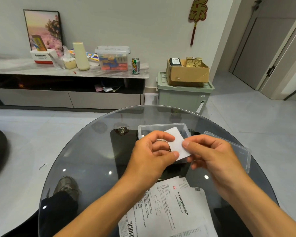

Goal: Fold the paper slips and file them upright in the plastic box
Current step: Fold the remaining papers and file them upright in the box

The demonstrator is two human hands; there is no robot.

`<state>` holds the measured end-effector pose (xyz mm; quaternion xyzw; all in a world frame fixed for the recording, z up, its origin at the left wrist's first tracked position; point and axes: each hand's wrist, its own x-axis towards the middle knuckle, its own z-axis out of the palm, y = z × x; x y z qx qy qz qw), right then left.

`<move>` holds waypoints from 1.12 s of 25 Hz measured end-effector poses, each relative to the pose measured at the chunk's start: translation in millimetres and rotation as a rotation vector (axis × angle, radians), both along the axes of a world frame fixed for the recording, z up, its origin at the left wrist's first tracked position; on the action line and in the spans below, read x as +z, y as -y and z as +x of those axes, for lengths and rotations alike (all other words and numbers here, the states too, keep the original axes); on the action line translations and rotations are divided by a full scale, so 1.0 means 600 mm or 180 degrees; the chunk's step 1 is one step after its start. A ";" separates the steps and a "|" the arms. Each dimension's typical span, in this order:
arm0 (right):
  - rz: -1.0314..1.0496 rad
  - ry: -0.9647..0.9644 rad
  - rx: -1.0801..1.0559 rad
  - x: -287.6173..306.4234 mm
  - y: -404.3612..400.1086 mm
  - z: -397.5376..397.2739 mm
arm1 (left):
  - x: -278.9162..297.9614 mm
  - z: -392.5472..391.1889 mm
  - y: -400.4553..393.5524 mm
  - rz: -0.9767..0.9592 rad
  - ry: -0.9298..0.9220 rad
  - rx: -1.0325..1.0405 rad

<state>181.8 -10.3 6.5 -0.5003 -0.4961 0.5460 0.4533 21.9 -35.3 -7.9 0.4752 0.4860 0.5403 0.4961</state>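
Note:
A folded white paper slip (176, 144) is held above the near side of the clear plastic box (161, 126). My left hand (152, 154) pinches its left edge between thumb and fingers. My right hand (210, 153) pinches its right edge with the thumb on top. The box sits open on the round glass table (85, 151), with some white paper showing at its left wall. Several flat printed paper sheets (171, 209) lie on the glass near me, under my forearms.
The box's clear lid (241, 151) lies to the right of the box. A low cabinet (67, 93) with clutter stands along the far wall. A green storage bin (183, 96) carrying a cardboard box stands behind the table. My shoe (67, 185) shows through the glass.

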 end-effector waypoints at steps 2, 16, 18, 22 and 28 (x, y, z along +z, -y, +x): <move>-0.0068 0.0068 0.0032 0.008 -0.013 0.009 | 0.005 0.001 -0.017 0.0060 -0.0204 -0.0173; 0.0462 0.1128 -0.0893 0.017 -0.071 0.054 | 0.012 -0.013 -0.165 0.1525 -0.4480 -0.1853; 0.0516 0.1336 -0.0988 0.013 -0.074 0.054 | 0.007 -0.011 -0.177 0.1603 -0.4759 -0.2064; 0.0674 0.1599 -0.1073 0.009 -0.078 0.049 | 0.005 -0.014 -0.186 0.1643 -0.4965 -0.2174; 0.0919 0.2114 -0.0960 0.019 -0.086 0.029 | 0.003 -0.015 -0.187 0.1660 -0.4912 -0.2124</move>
